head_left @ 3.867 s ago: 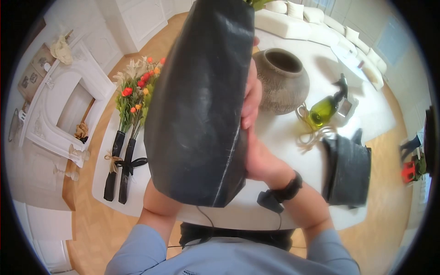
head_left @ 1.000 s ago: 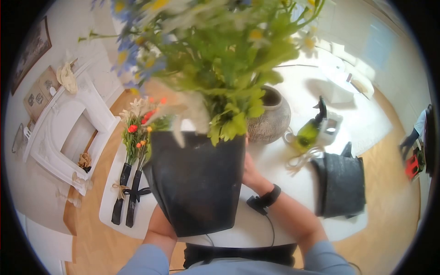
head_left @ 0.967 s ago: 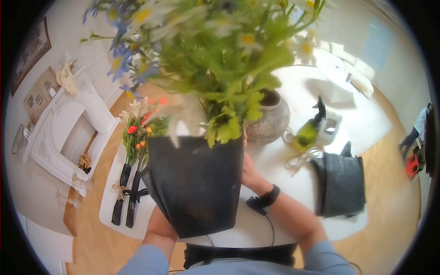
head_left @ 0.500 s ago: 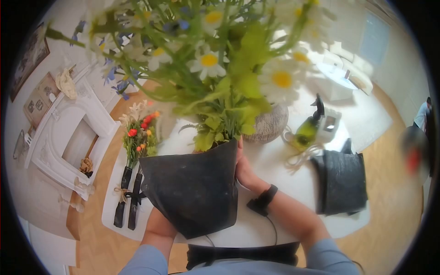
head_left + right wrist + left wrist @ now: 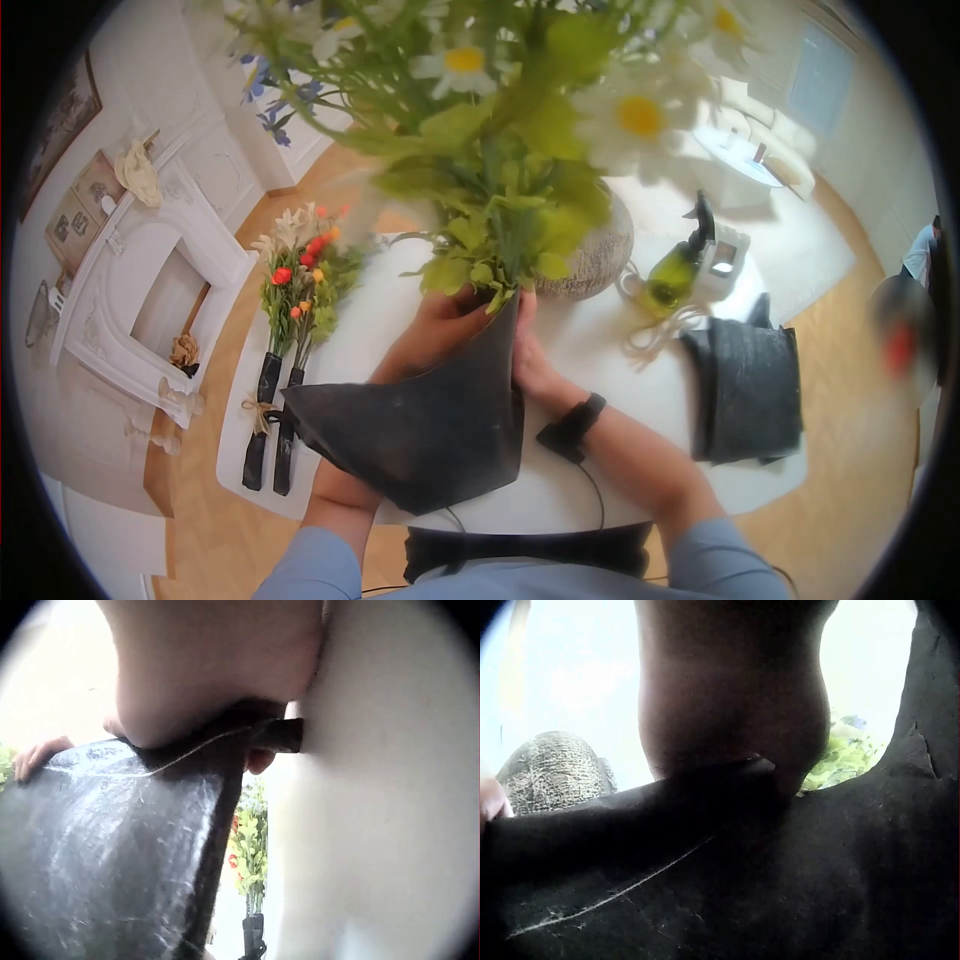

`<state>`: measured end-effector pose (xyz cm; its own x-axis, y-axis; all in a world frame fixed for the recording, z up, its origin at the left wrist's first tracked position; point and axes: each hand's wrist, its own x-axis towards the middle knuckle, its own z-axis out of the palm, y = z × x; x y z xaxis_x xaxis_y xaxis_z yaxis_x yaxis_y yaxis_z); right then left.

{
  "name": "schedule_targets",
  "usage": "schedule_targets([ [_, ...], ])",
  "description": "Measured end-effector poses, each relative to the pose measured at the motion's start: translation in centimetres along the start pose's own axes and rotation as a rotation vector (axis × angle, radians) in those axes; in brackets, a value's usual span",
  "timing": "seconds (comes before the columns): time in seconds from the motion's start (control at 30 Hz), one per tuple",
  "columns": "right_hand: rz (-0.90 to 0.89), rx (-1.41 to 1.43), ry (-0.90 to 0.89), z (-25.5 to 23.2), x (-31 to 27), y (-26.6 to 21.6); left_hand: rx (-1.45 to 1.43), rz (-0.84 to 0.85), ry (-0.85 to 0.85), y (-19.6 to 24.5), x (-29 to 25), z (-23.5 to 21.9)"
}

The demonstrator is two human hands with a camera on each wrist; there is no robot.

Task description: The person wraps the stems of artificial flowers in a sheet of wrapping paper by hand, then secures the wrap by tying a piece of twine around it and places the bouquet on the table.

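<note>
A large bouquet of daisies and small blue flowers (image 5: 470, 110) stands upright close before me, black wrapping paper (image 5: 430, 430) around its lower part. The left edge of the paper dips in a folded flap. Behind that flap my left hand (image 5: 425, 335) holds the bouquet at its leafy neck, fingers curled by the stems. On the other side my right hand (image 5: 530, 355) grips the paper's upper edge. The right wrist view shows this hand (image 5: 217, 667) over the shiny paper (image 5: 127, 840), a fingertip showing beyond the edge. Paper hides the lower stems.
Two slim red-and-orange bouquets (image 5: 300, 290) in black wraps lie left on the white table (image 5: 590, 470). A textured round vase (image 5: 590, 260) stands behind; a green spray bottle (image 5: 670, 280), cord (image 5: 665, 335) and folded black sheets (image 5: 750, 390) are to the right.
The bouquet has tipped and its wrapping has come into full view. The paper's left upper edge has dropped, uncovering my left hand at the neck. The right hand keeps its hold.
</note>
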<state>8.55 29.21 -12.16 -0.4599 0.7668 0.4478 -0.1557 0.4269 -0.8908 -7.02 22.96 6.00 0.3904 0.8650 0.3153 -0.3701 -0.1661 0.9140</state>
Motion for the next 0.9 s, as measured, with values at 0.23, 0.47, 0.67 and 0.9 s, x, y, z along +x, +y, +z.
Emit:
schedule_targets([
  [0.23, 0.522, 0.326, 0.164, 0.7, 1.5, -7.4, 0.041, 0.152, -0.111, 0.7, 1.2, 0.5],
  [0.47, 0.201, 0.115, 0.130, 0.9, 0.7, -2.9, 0.029, 0.051, -0.061, -0.5, 0.7, -0.8],
  [0.67, 0.086, 0.135, 0.114, 1.1, 0.5, -4.1, 0.006, 0.143, -0.081, -1.0, 1.2, -0.4],
  [0.9, 0.302, 0.112, -0.039, 0.8, 0.2, -6.0, -0.194, 0.256, -0.327, 0.9, 3.3, -0.8],
])
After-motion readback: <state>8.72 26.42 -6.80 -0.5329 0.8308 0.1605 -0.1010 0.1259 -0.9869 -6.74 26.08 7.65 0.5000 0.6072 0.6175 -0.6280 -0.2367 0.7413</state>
